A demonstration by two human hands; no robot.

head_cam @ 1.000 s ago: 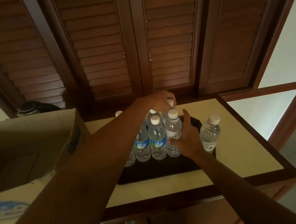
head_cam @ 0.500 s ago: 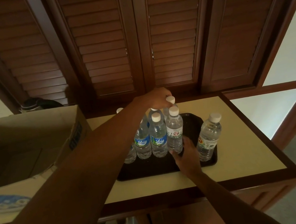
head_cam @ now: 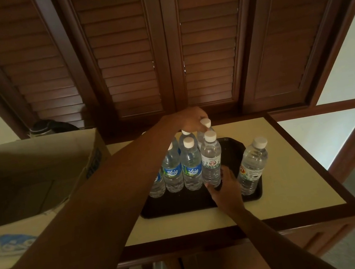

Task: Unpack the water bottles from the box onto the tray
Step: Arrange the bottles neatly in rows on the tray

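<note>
A dark tray lies on the cream counter. Several clear water bottles with white caps stand on it in a tight group, some with blue labels. One more bottle stands alone at the tray's right edge. My left hand reaches over the group and grips the neck of a back-row bottle. My right hand presses against the base of the front white-labelled bottle. The open cardboard box sits to the left, its inside dark.
The counter has a dark wooden rim and bare surface right of the tray. Louvered wooden doors rise directly behind. A dark kettle stands behind the box. Blue printed packaging lies in front of the box.
My right hand slid down from the middle of the front bottle to its base. My left hand stayed on the back-row bottle top. The lone right bottle stands apart from my hand.
</note>
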